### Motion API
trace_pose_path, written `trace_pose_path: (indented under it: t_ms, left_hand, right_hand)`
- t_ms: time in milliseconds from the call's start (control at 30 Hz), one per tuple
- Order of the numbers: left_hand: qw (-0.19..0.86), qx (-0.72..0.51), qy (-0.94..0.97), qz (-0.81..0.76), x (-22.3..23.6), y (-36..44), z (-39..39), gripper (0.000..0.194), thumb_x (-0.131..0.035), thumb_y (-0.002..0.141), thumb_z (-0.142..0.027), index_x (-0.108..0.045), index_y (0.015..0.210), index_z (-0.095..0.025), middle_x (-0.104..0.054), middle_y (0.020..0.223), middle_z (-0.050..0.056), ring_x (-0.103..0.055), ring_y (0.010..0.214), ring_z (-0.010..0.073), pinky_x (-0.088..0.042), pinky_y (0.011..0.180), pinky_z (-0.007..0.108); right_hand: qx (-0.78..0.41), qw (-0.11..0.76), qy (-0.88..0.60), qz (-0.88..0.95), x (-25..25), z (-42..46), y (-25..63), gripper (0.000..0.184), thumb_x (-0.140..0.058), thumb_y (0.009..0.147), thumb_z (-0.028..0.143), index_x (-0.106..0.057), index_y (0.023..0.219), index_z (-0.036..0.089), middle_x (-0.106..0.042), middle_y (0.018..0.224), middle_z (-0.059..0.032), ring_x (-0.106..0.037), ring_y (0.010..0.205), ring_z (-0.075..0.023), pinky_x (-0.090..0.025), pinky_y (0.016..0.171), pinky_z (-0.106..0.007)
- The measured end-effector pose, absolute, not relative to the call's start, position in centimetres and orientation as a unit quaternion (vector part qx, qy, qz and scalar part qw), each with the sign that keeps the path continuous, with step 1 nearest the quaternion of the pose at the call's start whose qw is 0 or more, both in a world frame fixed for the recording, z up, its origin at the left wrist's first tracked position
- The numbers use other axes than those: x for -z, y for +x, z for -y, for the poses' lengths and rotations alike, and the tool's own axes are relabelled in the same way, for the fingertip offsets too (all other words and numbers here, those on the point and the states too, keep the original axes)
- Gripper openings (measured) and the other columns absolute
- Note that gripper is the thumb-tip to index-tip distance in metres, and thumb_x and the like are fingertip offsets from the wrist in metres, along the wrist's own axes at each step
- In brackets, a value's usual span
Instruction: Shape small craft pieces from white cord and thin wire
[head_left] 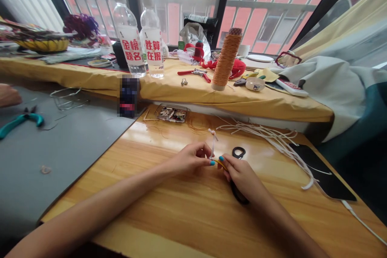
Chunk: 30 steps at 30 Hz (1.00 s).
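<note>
My left hand [196,158] is closed in a pinch over the wooden table, holding a short white cord [213,143] that stands up from its fingertips with a knot near the top. My right hand [240,175] is also closed, thumb and fingers gripping a thin yellow strip [220,164]. The strip's other end reaches my left fingertips, where the cord meets it; the exact join is too small to make out. Beneath my right hand lie black-handled scissors [238,152], their middle covered by the hand.
Loose white cords [266,133] spread at the right, partly over a black phone [323,169]. Behind are a clear box of beads [171,113] and a cloth-covered ledge [193,90] with an orange thread spool [226,60]. Another person's hand [9,95] shows left, near teal-handled pliers [22,121].
</note>
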<state>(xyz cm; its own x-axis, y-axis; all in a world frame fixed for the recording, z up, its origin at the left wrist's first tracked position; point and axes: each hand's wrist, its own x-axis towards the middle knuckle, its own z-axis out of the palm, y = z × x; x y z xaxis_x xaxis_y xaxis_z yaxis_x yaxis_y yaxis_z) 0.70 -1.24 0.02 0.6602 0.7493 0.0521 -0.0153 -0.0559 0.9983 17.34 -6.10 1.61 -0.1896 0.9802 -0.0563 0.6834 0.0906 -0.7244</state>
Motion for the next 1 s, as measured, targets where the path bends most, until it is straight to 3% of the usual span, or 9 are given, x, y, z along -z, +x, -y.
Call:
trace_pose_path:
  t_ms: [300, 467, 600, 767, 1000]
  left_hand:
    - [0.59, -0.295, 0.684, -0.311, 0.5, 0.8, 1.5, 0.014, -0.056, 0.068, -0.025, -0.05, 0.07, -0.012, -0.045, 0.057, -0.004, -0.039, 0.046, 0.0044, -0.029, 0.043, 0.017]
    - [0.62, -0.308, 0.643, -0.328, 0.8, 0.7, 1.5, 0.019, -0.057, 0.067, -0.028, -0.047, 0.069, -0.012, -0.05, 0.062, -0.003, -0.04, 0.041, 0.0035, -0.03, 0.039, 0.016]
    - [0.628, -0.315, 0.631, -0.33, 0.8, 0.8, 1.4, 0.017, -0.056, 0.068, -0.027, -0.047, 0.068, -0.012, -0.051, 0.06, -0.003, -0.04, 0.041, 0.0034, -0.03, 0.038, 0.015]
    - [0.613, -0.315, 0.643, -0.334, 0.8, 0.9, 1.4, 0.016, -0.056, 0.069, -0.026, -0.046, 0.069, -0.013, -0.048, 0.055, -0.005, -0.04, 0.039, 0.0033, -0.03, 0.037, 0.015]
    - [0.607, -0.302, 0.664, -0.315, 0.5, 0.9, 1.5, 0.018, -0.055, 0.07, -0.029, -0.045, 0.069, -0.014, -0.045, 0.054, -0.005, -0.041, 0.041, 0.0039, -0.031, 0.039, 0.016]
  right_hand:
    - [-0.279, 0.179, -0.599, 0.729, -1.2, 6.0, 17.8, 0.027, -0.026, 0.083, 0.029, -0.041, 0.063, 0.02, -0.047, 0.057, 0.0013, -0.043, 0.055, -0.0131, -0.033, 0.053, -0.024]
    - [-0.225, 0.214, -0.573, 0.759, -1.4, 6.3, 17.3, 0.017, -0.034, 0.084, 0.033, -0.045, 0.082, 0.021, -0.056, 0.072, -0.0006, -0.053, 0.063, -0.0138, -0.038, 0.057, -0.024]
    - [-0.066, 0.214, -0.519, 0.825, -0.6, 6.4, 17.5, 0.011, -0.04, 0.083, 0.026, -0.046, 0.086, 0.018, -0.058, 0.076, -0.0021, -0.053, 0.057, -0.0114, -0.035, 0.048, -0.02]
    - [0.165, 0.184, -0.429, 0.869, -0.2, 6.4, 18.1, 0.02, -0.034, 0.085, 0.014, -0.054, 0.085, 0.015, -0.057, 0.066, -0.0024, -0.047, 0.051, -0.0115, -0.027, 0.046, -0.022]
    - [0.243, 0.187, -0.399, 0.864, -1.4, 6.6, 17.5, 0.028, -0.03, 0.086, 0.011, -0.058, 0.083, 0.012, -0.058, 0.065, -0.0052, -0.048, 0.06, -0.0142, -0.029, 0.057, -0.025]
